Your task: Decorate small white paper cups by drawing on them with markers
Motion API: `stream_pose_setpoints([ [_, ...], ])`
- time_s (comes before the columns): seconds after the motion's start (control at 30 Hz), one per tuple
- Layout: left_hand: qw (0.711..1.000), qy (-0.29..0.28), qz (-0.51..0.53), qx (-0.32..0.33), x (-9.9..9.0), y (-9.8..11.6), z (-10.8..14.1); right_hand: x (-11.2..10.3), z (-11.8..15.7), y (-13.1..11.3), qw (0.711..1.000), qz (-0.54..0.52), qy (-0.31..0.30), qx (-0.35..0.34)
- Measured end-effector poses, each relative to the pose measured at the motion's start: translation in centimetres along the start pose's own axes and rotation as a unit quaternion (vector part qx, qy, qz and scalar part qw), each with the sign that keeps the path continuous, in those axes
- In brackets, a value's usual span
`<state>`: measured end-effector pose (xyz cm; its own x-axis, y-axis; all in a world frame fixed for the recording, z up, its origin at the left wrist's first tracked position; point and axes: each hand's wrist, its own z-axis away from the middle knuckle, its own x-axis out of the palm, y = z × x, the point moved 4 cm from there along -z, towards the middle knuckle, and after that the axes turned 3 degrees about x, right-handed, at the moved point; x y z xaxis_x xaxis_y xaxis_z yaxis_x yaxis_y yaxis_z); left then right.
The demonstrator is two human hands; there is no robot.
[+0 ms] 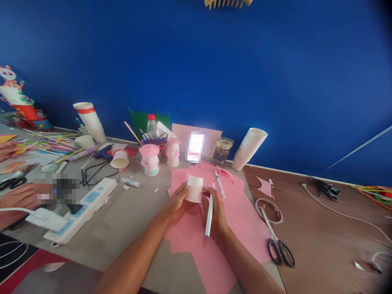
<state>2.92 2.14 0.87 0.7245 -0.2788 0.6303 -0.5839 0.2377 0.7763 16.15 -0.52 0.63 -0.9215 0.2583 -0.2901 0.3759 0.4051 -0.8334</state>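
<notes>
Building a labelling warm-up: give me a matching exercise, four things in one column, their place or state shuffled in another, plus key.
1. Held cup
2. Bottle
3. Held pen
4. Power strip

A. In the right hand
B. White plug in it
C. In the left hand
D. Red-capped

Pairs: 1-C, 2-D, 3-A, 4-B

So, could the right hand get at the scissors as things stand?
Probably yes: nothing seems to stand between the right hand and the scissors, mostly just flat paper. The hand holds a pen, though, and would likely need to put it down first.
</notes>
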Motion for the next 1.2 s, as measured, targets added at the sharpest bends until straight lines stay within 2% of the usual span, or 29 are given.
stream_pose_setpoints([
  [0.23, 1.000, -0.008, 0.009, -0.011, 0.0, -0.3, -0.3, 0.0, 0.1, -0.3, 0.999, 0.021, 0.027, -0.036],
  [0.47, 0.998, 0.049, -0.033, 0.028, -1.1, -0.7, -0.6, -0.1, 0.0, -0.7, 0.997, 0.045, 0.042, -0.054],
  [0.63, 0.997, 0.051, -0.041, 0.051, -1.4, -0.9, -0.9, -0.2, -0.1, -1.2, 0.993, 0.068, 0.039, -0.091],
  [0.87, 1.000, -0.019, -0.018, 0.012, 0.2, -0.7, -0.4, -0.2, -0.2, -1.6, 0.992, 0.057, 0.023, -0.107],
  [1.07, 0.994, 0.020, -0.105, 0.017, -0.2, -0.5, 0.3, -0.4, -0.1, -1.7, 0.991, 0.056, 0.033, -0.116],
  [1.2, 0.998, 0.039, -0.052, 0.002, -0.5, -0.5, 0.0, -0.4, 0.1, -1.7, 0.989, 0.050, 0.049, -0.129],
])
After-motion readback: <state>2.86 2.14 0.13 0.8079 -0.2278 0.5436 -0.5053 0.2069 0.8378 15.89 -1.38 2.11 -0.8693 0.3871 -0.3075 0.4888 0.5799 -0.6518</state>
